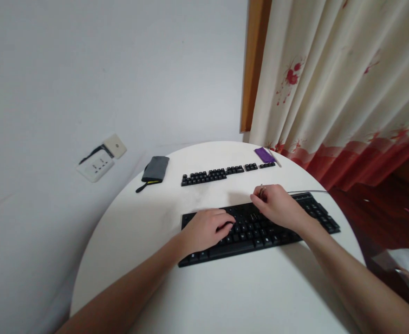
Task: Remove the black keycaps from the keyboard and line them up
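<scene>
Your left hand [207, 228] is curled on the keyboard [255, 235]; can't tell if it's gripping anything. If the keyboard skids, I'd worry about your right hand [277, 205], closed on some small wiry thing [262, 191], slipping. Keyboard's directly under both; loose keycaps [218, 175] sit beyond them, easily scattered by a bump.

Rests left hand [206, 229] on black keyboard [239, 246], holds small thing [262, 191] in right hand [277, 204] over it, with loose keys [218, 175] farther back on white desk [204, 297]
</scene>
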The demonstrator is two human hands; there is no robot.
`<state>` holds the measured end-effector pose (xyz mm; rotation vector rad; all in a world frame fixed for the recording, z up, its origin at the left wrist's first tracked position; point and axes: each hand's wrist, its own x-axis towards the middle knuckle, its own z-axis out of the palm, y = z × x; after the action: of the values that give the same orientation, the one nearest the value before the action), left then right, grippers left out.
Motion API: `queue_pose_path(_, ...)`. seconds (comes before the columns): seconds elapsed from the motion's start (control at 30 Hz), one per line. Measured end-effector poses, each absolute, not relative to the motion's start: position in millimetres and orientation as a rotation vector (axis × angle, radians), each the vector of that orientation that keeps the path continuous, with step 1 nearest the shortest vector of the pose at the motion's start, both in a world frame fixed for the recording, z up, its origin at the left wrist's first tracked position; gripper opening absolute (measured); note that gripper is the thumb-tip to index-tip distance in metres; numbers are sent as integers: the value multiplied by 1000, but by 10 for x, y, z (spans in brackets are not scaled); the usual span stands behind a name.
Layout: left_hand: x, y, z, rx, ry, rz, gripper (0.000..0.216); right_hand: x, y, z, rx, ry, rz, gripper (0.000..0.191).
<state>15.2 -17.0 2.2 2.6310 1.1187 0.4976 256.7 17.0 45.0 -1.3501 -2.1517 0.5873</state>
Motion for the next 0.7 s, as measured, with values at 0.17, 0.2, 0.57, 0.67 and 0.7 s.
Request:
queue_pose_path(0.17,150,-174,30,2626,1128,505,20,2562,146,436,-1392,-2176,800,24)
queue_pose_path(0.2,151,-177,35,2626,1130,503,20,2559,134,446,-1388,-2190,784,24)
queue_pose_path(0.57,160,-184,46,2619,1150,490,19,2436,-25,526,-1401,-2292,520,24)
queue_pose_path(0.67,161,-188,50,2611,1158,481,20,2435,-18,521,-1442,-2284,524,26)
queue_pose_path(0.7,163,-189,52,2608,1158,478,20,2438,-14,519,-1452,-2283,522,27)
